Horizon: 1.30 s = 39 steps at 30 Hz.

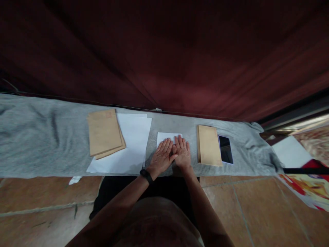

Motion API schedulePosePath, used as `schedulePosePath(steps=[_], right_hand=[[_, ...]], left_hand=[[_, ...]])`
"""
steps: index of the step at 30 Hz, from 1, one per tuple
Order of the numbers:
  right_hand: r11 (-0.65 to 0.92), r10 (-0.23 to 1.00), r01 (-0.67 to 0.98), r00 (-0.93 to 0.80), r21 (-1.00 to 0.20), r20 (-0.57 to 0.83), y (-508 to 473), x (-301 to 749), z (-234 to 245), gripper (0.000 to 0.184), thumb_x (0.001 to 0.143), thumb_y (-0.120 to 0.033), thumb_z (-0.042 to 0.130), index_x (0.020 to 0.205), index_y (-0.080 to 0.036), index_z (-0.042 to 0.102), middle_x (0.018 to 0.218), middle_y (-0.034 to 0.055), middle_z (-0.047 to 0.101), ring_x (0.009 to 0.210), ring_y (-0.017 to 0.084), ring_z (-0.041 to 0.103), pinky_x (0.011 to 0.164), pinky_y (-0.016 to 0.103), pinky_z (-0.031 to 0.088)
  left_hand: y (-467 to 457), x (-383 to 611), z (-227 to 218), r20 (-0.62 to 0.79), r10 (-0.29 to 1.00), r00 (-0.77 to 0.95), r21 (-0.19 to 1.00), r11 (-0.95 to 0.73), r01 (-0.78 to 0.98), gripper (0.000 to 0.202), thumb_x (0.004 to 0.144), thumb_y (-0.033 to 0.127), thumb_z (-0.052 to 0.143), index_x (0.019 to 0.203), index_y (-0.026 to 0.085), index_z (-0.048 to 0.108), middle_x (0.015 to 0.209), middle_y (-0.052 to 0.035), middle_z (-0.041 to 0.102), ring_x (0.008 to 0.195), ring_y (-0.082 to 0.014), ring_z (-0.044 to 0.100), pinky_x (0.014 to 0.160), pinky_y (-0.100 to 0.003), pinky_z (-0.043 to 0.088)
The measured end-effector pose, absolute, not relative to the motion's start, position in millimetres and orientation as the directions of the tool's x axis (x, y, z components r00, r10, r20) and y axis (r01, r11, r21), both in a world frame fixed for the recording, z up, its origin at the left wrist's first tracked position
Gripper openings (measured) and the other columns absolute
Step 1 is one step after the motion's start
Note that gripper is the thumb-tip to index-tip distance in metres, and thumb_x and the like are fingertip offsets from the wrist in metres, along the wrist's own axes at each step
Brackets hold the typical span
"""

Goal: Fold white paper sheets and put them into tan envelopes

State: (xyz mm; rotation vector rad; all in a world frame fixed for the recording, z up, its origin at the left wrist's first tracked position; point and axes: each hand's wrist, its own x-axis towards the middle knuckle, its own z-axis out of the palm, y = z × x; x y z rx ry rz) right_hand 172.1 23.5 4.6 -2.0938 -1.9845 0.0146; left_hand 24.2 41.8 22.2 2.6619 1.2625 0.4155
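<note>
My left hand (pixel 161 156) and my right hand (pixel 182 152) lie flat, side by side, fingers stretched out, pressing on a small folded white paper (pixel 167 136) on a grey cloth (pixel 38 137). A dark band is on my left wrist. Left of the hands lies a pile of white sheets (pixel 133 137), with brown envelopes (pixel 104 132) resting on its left part. To the right of the hands sits another stack of brown envelopes (pixel 208 145), and beside it a dark phone (pixel 225 149), screen up.
A dark red curtain (pixel 180 51) hangs behind the cloth. The floor has brown tiles (pixel 257 209). A white sheet (pixel 291 151) and colourful printed paper (pixel 308 187) lie at the right. A scrap of white paper (pixel 75 179) sits at the cloth's near edge.
</note>
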Motion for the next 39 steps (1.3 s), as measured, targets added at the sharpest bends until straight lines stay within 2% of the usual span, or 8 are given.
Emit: schedulePosePath(steps=[8, 14, 18, 21, 25, 28, 33, 39], right_hand=[[-0.135, 0.975, 0.978, 0.16, -0.159, 0.157, 23.6, 191.2, 5.4, 0.054, 0.107, -0.035, 0.026, 0.159, -0.022, 0.029, 0.165, 0.0075, 0.029, 0.153, 0.029, 0.025, 0.122, 0.051, 0.02], [-0.184, 0.952, 0.961, 0.227, -0.209, 0.206, 26.0, 201.4, 3.2, 0.053, 0.107, -0.036, 0.025, 0.158, -0.021, 0.034, 0.163, 0.0106, 0.034, 0.151, 0.029, 0.03, 0.121, 0.054, 0.024], [-0.205, 0.934, 0.939, 0.273, -0.277, 0.231, 25.6, 202.6, 4.7, 0.054, 0.107, -0.036, 0.027, 0.156, -0.015, 0.038, 0.161, 0.0152, 0.036, 0.151, 0.029, 0.03, 0.12, 0.054, 0.027], [-0.143, 0.929, 0.924, 0.249, -0.354, 0.273, 24.1, 195.6, 8.6, 0.055, 0.107, -0.035, 0.027, 0.155, -0.011, 0.038, 0.16, 0.0164, 0.038, 0.151, 0.027, 0.029, 0.121, 0.053, 0.028], [0.068, 0.969, 0.903, 0.043, -0.424, 0.245, 25.0, 173.5, 14.4, 0.053, 0.107, -0.035, 0.027, 0.151, -0.01, 0.044, 0.159, 0.0139, 0.041, 0.151, 0.021, 0.031, 0.123, 0.045, 0.03], [0.2, 0.97, 0.861, -0.108, -0.467, 0.216, 28.3, 159.3, 16.5, 0.051, 0.108, -0.037, 0.028, 0.151, -0.015, 0.046, 0.157, 0.0096, 0.046, 0.148, 0.017, 0.036, 0.124, 0.04, 0.032], [0.233, 0.967, 0.871, -0.159, -0.434, 0.2, 34.6, 159.1, 16.7, 0.051, 0.109, -0.037, 0.026, 0.151, -0.017, 0.045, 0.158, 0.0082, 0.044, 0.15, 0.016, 0.034, 0.125, 0.041, 0.027], [0.131, 0.984, 0.941, -0.086, -0.311, 0.156, 42.5, 171.0, 15.5, 0.053, 0.109, -0.038, 0.025, 0.155, -0.015, 0.039, 0.163, 0.0099, 0.034, 0.152, 0.022, 0.028, 0.125, 0.046, 0.023]], left_hand=[[41.5, 18.9, 22.8, 0.172, 0.752, 0.636, 0.217, -0.659, 0.72, 0.063, 0.1, 0.056, 0.046, 0.154, 0.025, 0.039, 0.166, -0.0132, 0.026, 0.154, -0.031, 0.023, 0.125, -0.054, 0.018], [41.2, 18.5, 25.3, 0.182, 0.745, 0.641, 0.236, -0.666, 0.707, 0.061, 0.098, 0.055, 0.05, 0.154, 0.031, 0.04, 0.166, -0.0125, 0.028, 0.154, -0.0305, 0.024, 0.124, -0.055, 0.019], [40.6, 19.0, 27.1, 0.181, 0.753, 0.632, 0.244, -0.657, 0.713, 0.06, 0.098, 0.055, 0.049, 0.153, 0.03, 0.041, 0.165, -0.0125, 0.029, 0.154, -0.0299, 0.024, 0.124, -0.055, 0.019], [40.5, 19.5, 27.9, 0.178, 0.752, 0.634, 0.24, -0.658, 0.713, 0.059, 0.099, 0.053, 0.048, 0.153, 0.029, 0.041, 0.165, -0.0126, 0.029, 0.154, -0.03, 0.023, 0.124, -0.055, 0.019], [41.4, 20.4, 26.6, 0.144, 0.739, 0.658, 0.214, -0.672, 0.709, 0.057, 0.101, 0.041, 0.047, 0.153, 0.021, 0.042, 0.164, -0.0154, 0.031, 0.154, -0.0306, 0.024, 0.125, -0.056, 0.018], [41.9, 21.2, 25.3, 0.124, 0.717, 0.685, 0.197, -0.695, 0.692, 0.059, 0.099, 0.032, 0.049, 0.154, 0.016, 0.039, 0.162, -0.0172, 0.035, 0.153, -0.0319, 0.025, 0.125, -0.058, 0.017], [41.8, 21.9, 25.2, 0.132, 0.715, 0.687, 0.195, -0.698, 0.689, 0.06, 0.098, 0.027, 0.048, 0.156, 0.017, 0.037, 0.162, -0.0155, 0.035, 0.153, -0.0312, 0.025, 0.125, -0.058, 0.017], [43.0, 20.8, 23.2, 0.161, 0.757, 0.634, 0.218, -0.654, 0.725, 0.056, 0.1, 0.025, 0.035, 0.153, 0.004, 0.037, 0.161, -0.0182, 0.036, 0.153, -0.0265, 0.025, 0.127, -0.05, 0.02]])
